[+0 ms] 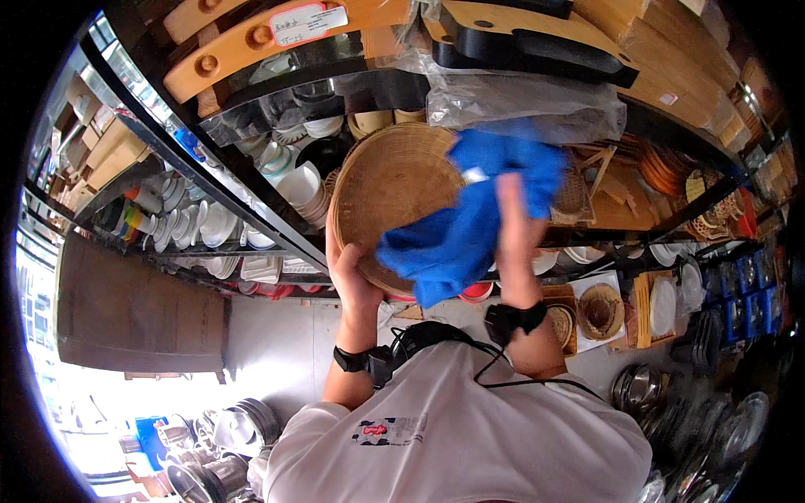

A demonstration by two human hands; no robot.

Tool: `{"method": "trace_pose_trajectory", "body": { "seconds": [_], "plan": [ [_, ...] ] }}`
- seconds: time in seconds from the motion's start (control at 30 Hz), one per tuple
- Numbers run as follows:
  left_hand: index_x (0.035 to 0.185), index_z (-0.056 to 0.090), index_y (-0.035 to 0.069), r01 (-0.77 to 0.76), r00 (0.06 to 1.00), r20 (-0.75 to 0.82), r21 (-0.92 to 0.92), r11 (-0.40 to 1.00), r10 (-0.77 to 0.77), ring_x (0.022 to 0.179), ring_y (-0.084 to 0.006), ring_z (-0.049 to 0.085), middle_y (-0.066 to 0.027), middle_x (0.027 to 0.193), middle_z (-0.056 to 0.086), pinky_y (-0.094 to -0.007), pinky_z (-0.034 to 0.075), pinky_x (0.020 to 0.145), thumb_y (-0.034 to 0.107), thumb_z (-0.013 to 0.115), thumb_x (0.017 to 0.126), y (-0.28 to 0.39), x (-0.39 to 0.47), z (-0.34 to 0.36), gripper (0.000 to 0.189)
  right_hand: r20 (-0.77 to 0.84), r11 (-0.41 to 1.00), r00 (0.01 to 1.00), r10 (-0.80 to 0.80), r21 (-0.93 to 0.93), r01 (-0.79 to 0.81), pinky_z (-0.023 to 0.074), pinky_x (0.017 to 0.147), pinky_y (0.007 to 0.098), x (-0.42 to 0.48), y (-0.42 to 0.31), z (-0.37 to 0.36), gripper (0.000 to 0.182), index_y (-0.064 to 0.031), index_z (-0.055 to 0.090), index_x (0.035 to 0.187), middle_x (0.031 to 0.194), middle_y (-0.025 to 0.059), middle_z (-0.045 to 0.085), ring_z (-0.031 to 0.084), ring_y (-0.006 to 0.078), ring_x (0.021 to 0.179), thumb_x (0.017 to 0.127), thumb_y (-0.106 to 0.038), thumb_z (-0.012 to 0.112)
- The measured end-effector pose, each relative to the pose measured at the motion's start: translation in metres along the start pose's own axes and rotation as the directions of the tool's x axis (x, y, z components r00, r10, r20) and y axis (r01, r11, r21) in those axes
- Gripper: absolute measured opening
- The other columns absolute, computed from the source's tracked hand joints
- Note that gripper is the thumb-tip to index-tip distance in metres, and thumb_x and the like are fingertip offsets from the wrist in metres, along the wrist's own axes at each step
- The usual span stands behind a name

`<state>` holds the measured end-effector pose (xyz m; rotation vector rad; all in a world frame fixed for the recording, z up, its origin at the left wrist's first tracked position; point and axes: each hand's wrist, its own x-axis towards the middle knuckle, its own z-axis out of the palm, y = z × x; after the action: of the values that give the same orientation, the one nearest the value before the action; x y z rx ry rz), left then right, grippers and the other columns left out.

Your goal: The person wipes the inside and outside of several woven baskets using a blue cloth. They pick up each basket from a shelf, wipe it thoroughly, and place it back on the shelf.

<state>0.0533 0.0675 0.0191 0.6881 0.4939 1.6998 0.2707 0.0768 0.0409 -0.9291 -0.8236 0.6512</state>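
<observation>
A round, shallow woven basket [396, 182] is tilted up in front of my chest, its hollow side showing. My left hand [355, 276] grips its lower left rim, with the thumb over the edge. In my right hand [519, 232] is a blue cloth [453, 239], blurred and bunched. One part of the cloth hangs across the basket's right and lower side, and the rest spreads up past my thumb. My right fingers are partly hidden by blur and cloth. Both wrists wear black bands.
Black-framed shelves hold white bowls [302, 188], wooden boards [289, 50] and plastic wrap [522, 104] ahead. Brown woven trays [660, 163] sit to the right. A brown cardboard box [144, 308] stands left. Metal pots [214, 471] lie behind left, and small baskets [600, 311] sit low at right.
</observation>
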Motion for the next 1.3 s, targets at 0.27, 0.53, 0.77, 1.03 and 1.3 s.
{"method": "trace_pose_trajectory", "body": {
  "seconds": [0.27,0.53,0.77,1.03,1.3],
  "plan": [
    [0.155,0.036,-0.001,-0.135,0.989,0.078,0.102,0.986,0.127,0.142,-0.0311,0.046,-0.0181,0.152,0.048,-0.0425,0.034,0.121,-0.001,0.051,0.069,0.001,-0.005,0.014,0.088,0.712,0.509,0.699,0.062,-0.625,0.592,0.0399,0.11,0.0553,-0.039,-0.016,0.017,0.103,-0.0205,0.035,0.157,0.149,0.0245,0.039,0.047,0.0475,0.133,0.07,-0.019,0.09],
    [0.153,0.038,0.001,-0.111,0.99,0.106,0.215,0.97,0.09,0.141,-0.0297,0.046,-0.0162,0.151,0.048,-0.042,0.034,0.121,0.002,0.052,0.063,-0.003,-0.013,0.018,0.091,0.458,0.498,0.86,-0.226,-0.704,0.506,0.0494,0.1,0.0508,-0.012,-0.003,0.029,0.07,-0.011,0.051,0.142,0.127,0.0225,0.054,0.057,0.047,0.118,0.076,-0.002,0.075],
    [0.15,0.043,0.0,-0.127,0.991,0.056,0.206,0.97,0.118,0.136,-0.0251,0.05,-0.0135,0.147,0.052,-0.0378,0.035,0.119,-0.006,0.047,0.065,-0.006,-0.008,0.014,0.085,0.737,0.656,0.652,-0.178,-0.405,0.637,0.0565,0.084,0.0506,-0.044,-0.008,0.061,0.071,-0.0118,0.054,0.136,0.127,0.0212,0.05,0.062,0.0459,0.105,0.07,-0.011,0.08],
    [0.152,0.04,-0.001,-0.087,0.996,0.036,0.013,0.996,0.087,0.133,-0.0309,0.053,-0.0179,0.144,0.054,-0.0415,0.041,0.118,0.003,0.052,0.061,0.006,-0.015,-0.001,0.092,0.819,0.632,0.571,-0.049,-0.417,0.653,0.0555,0.085,0.0447,-0.047,-0.02,0.04,0.048,-0.0152,0.072,0.111,0.112,0.012,0.064,0.066,0.036,0.104,0.065,-0.002,0.075],
    [0.154,0.036,0.001,-0.109,0.992,0.078,0.072,0.991,0.103,0.136,-0.0313,0.05,-0.017,0.146,0.051,-0.0436,0.041,0.117,0.004,0.051,0.064,0.009,-0.025,-0.003,0.091,0.621,0.492,0.769,-0.149,-0.628,0.602,0.0547,0.085,0.0464,-0.035,-0.027,0.022,0.057,-0.0175,0.068,0.119,0.118,0.011,0.059,0.065,0.0367,0.103,0.065,0.001,0.075]
  ]
}}
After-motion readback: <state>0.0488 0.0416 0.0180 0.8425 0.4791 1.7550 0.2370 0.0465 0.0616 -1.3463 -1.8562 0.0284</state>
